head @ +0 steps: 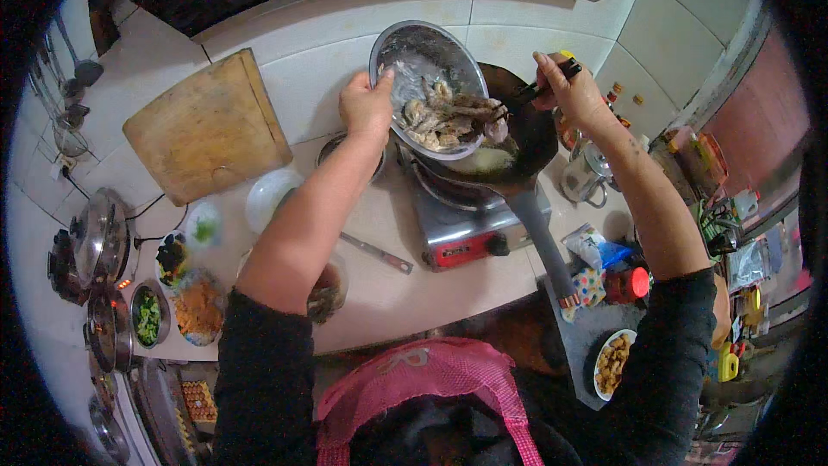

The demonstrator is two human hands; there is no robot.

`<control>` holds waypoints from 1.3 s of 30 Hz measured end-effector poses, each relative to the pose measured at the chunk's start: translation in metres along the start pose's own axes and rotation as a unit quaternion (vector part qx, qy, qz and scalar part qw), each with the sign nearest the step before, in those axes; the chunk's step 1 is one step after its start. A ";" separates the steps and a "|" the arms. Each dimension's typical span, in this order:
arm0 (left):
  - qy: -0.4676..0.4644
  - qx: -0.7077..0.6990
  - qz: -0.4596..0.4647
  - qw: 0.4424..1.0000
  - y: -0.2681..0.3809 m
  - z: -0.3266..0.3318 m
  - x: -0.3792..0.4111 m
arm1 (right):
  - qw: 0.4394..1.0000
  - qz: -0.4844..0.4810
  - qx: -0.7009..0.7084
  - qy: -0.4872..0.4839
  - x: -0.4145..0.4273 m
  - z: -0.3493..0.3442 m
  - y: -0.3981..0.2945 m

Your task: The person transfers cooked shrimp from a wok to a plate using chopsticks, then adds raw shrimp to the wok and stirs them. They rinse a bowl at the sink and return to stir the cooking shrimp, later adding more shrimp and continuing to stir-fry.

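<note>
My left hand point(367, 103) grips the rim of a metal bowl point(401, 42), which is tilted to the right over a dark wok point(540, 129). Coated pieces of raw food point(446, 116), perhaps meat or seafood, lie against the bowl's lower side, some at its rim. Dark chopsticks point(533, 89) are in my right hand point(569, 90), their tips hidden or blurred near the food at the bowl's edge. Pale liquid, likely oil point(488, 159), shows at the bottom of the wok. The wok rests on a portable gas stove point(462, 233), its long handle point(543, 246) pointing towards me.
A wooden cutting board point(207, 129) leans on the tiled wall at left. Bowls of chopped greens point(147, 317) and orange shreds point(197, 307) stand front left. A metal pitcher point(585, 175), a red-lidded jar point(627, 285) and a plate of browned pieces point(611, 366) are at right.
</note>
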State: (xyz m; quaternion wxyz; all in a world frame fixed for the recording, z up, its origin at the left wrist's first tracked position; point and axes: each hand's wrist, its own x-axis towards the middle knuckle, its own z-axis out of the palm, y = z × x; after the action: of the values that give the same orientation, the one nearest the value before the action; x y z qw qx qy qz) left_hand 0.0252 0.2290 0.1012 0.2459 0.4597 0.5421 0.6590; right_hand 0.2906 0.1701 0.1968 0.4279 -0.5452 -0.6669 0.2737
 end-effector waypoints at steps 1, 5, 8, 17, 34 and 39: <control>-0.006 -0.018 -0.007 1.000 -0.006 0.003 0.003 | 1.000 0.019 -0.007 0.000 -0.002 -0.003 0.007; -0.033 -0.021 -0.014 0.999 0.003 0.009 -0.002 | 0.999 0.036 0.005 0.014 -0.018 -0.012 0.016; -0.047 0.016 0.013 0.999 0.000 0.014 -0.001 | 0.998 0.052 -0.015 0.015 -0.026 -0.018 0.017; -0.044 -0.051 -0.013 0.998 0.001 0.013 0.003 | 0.987 -0.051 0.113 -0.106 -0.050 0.020 -0.026; -0.061 -0.156 -0.075 0.983 0.022 0.001 -0.013 | 0.825 -0.370 -0.401 -0.145 -0.050 0.066 0.030; -0.051 -0.037 -0.064 0.996 0.016 0.009 -0.006 | 0.828 -0.354 -0.423 -0.100 -0.054 0.065 0.034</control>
State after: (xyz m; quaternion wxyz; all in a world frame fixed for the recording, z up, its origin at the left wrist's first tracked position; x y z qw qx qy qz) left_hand 0.0389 0.2243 0.1140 0.3317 0.4472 0.5329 0.6372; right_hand 0.2532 0.1337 0.1223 0.1541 -0.3693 -0.9038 -0.1519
